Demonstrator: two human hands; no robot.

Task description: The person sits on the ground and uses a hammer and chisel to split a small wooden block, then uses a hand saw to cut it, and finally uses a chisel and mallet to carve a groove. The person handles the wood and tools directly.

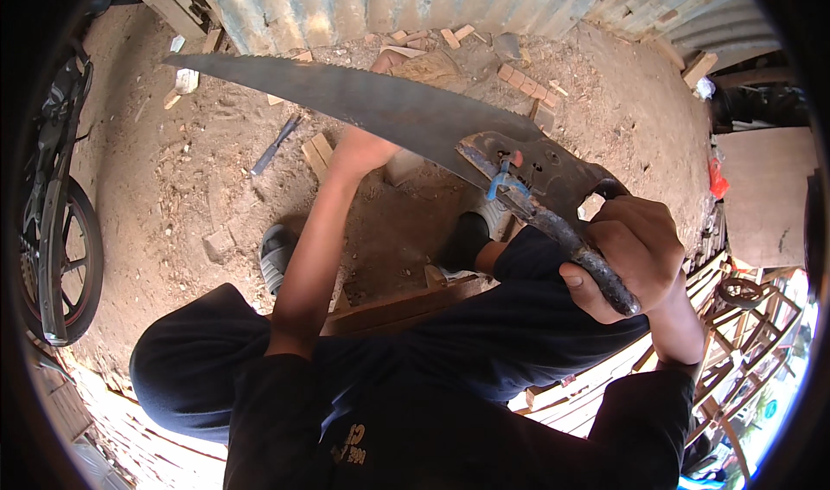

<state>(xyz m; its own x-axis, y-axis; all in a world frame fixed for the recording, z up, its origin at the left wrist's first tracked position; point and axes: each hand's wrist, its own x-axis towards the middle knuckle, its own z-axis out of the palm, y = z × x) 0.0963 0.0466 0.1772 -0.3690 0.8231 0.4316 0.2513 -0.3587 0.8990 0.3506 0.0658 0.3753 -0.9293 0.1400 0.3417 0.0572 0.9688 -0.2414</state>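
My right hand (635, 244) is closed round the handle end of a large handsaw. The saw's grey blade (346, 97) stretches across the view to the far left, its toothed edge facing away from me. A worn, dark bar-shaped grip (575, 244) runs along the handle, tied with a blue strip (501, 179). My left hand (367, 150) reaches down beyond the blade, which covers its fingers. Beside it is a wooden block (404, 167), partly hidden; whether the hand holds it cannot be seen.
A chisel-like tool (275, 147) lies on the dirt floor. Wood offcuts (527, 84) are scattered near the corrugated metal wall (389, 6). A wooden beam (398, 307) lies close by my legs. A motorcycle (65, 239) stands at left, a wooden board (769, 196) at right.
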